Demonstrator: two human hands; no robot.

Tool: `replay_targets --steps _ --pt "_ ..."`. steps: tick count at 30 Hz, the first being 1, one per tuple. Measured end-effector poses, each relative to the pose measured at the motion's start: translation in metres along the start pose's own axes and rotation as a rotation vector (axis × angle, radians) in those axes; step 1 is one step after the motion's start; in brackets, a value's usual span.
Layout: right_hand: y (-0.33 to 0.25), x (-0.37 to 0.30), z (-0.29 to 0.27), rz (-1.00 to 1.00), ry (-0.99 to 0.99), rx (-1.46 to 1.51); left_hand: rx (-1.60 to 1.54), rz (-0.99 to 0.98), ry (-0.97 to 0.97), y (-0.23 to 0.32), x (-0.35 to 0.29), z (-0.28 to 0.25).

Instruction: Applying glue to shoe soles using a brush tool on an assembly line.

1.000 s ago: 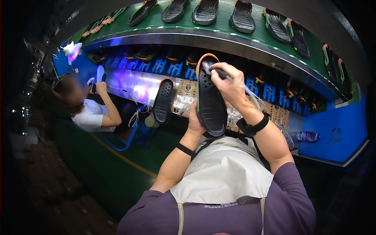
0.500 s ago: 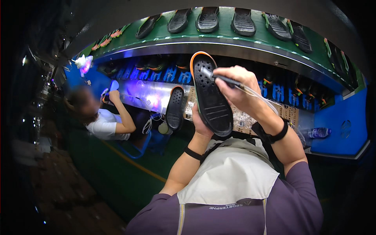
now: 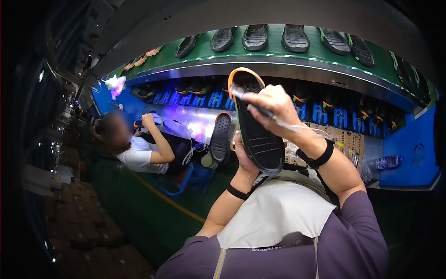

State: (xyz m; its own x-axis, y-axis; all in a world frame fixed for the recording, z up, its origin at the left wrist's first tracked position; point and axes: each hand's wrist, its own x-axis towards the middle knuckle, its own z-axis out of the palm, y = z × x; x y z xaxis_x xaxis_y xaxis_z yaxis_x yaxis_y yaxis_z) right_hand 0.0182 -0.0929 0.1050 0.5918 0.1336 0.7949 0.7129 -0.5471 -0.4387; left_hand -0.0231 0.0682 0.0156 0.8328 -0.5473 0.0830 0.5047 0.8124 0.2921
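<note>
Brush (image 3: 238,91) shifted from perforations (image 3: 252,85) to orange rim (image 3: 231,78).
Right hand (image 3: 275,107) pinches it; left hand (image 3: 246,156) grips black sole (image 3: 261,139) at left edge.

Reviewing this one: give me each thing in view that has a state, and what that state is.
Held sole, raised, holed side showing
Brush, bristles at that sole's upper left rim
Left hand, gripping that sole's left side
Right hand, closed on the brush
Second sole, unheld, holed side showing
Row of soles, lying on the green surface
Bottle, on its side
</note>
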Motion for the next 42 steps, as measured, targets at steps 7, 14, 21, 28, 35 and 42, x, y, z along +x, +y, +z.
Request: replay_targets --steps 7,14,21,28,35,42 --pt "-0.006 0.003 -0.007 0.122 0.072 0.022 0.051 -0.041 -0.141 0.013 0.008 0.004" --pt "-0.006 -0.003 -0.009 0.172 -0.242 0.376 0.132 0.102 -0.008 0.023 0.006 -0.019" --pt "-0.011 -0.002 -0.009 -0.130 -0.508 0.427 -0.019 0.116 -0.049 0.035 0.016 -0.023" --pt "-0.014 0.002 -0.020 -0.181 -0.584 0.383 0.056 0.192 -0.025 0.039 0.032 0.002" --pt "-0.012 -0.001 -0.024 -0.221 -0.543 0.347 0.055 0.138 -0.109 0.058 0.041 0.006" --pt "-0.012 -0.002 -0.038 -0.039 -0.611 0.396 0.065 0.086 -0.248 0.076 0.049 0.019"
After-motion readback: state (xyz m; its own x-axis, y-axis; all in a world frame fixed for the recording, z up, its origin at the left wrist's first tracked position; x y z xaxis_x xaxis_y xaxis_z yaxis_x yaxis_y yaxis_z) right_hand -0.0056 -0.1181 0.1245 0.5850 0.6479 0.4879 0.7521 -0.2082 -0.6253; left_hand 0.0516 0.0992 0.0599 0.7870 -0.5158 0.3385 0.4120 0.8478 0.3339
